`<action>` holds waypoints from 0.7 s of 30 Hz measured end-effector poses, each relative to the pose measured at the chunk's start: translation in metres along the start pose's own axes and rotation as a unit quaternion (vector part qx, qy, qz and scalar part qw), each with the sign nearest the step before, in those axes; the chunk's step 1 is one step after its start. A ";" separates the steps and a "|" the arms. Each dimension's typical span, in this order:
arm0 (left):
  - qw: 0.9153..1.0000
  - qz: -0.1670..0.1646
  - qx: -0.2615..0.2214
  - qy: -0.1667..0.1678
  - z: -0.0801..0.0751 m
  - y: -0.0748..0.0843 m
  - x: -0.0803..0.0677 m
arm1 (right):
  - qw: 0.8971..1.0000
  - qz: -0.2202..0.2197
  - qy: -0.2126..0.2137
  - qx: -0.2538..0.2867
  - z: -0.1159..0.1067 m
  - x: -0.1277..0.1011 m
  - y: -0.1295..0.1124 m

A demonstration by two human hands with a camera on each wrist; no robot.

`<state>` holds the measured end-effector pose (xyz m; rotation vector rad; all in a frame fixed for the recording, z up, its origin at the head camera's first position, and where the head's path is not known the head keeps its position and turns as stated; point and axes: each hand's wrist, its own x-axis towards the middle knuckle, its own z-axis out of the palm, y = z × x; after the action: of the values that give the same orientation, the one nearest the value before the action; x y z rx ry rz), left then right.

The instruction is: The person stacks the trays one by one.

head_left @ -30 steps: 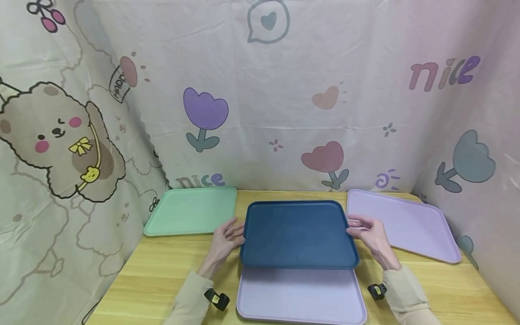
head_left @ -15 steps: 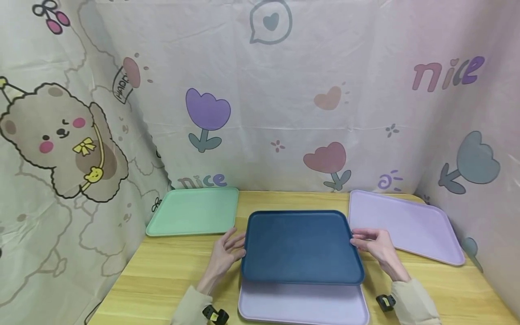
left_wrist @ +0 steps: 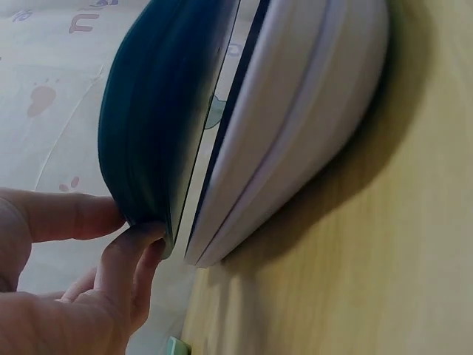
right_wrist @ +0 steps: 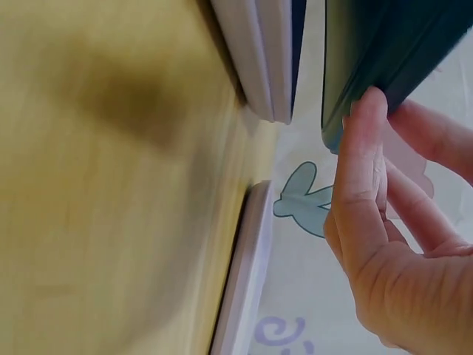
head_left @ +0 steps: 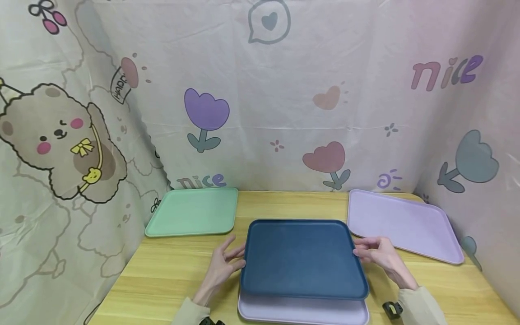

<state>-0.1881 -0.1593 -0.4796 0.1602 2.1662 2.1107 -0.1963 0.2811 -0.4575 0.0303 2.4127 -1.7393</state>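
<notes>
A dark blue tray (head_left: pixel 302 257) hangs level just above a lilac tray (head_left: pixel 300 313) at the near table edge, covering most of it. My left hand (head_left: pixel 234 256) pinches the blue tray's left rim; in the left wrist view thumb and fingers (left_wrist: pixel 137 255) clamp the rim of the blue tray (left_wrist: pixel 155 111), with a gap to the lilac tray (left_wrist: pixel 295 126) under it. My right hand (head_left: pixel 362 249) grips the right rim. In the right wrist view its fingers (right_wrist: pixel 362 170) curl round the blue tray's edge (right_wrist: pixel 392 52), clear of the lilac tray (right_wrist: pixel 259 52).
A mint green tray (head_left: pixel 192 211) lies at the back left of the wooden table (head_left: pixel 162 280). A second lilac tray (head_left: pixel 402 223) lies at the back right, close to my right hand. Printed cloth walls enclose the table on three sides.
Both hands have drawn the blue tray toward me and lower, so it now covers far more of the lilac tray beneath. The green and far lilac trays have not moved.
</notes>
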 end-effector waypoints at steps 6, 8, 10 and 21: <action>1.000 -0.004 0.007 0.001 -0.001 -0.002 -0.006 | 0.999 -0.005 -0.031 -0.009 -0.001 -0.002 0.004; 1.000 -0.004 0.010 0.000 -0.002 -0.003 -0.007 | 0.999 -0.009 -0.037 -0.016 -0.001 -0.002 0.006; 1.000 -0.006 0.011 -0.001 -0.002 -0.003 -0.008 | 0.999 -0.008 -0.037 -0.022 -0.001 -0.003 0.006; 1.000 -0.013 0.027 0.005 -0.007 -0.005 -0.010 | 0.998 -0.014 -0.054 -0.042 0.002 -0.001 0.011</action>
<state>-0.1798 -0.1675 -0.4839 0.1272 2.2203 2.0438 -0.1935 0.2830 -0.4687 -0.1057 2.4160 -1.6041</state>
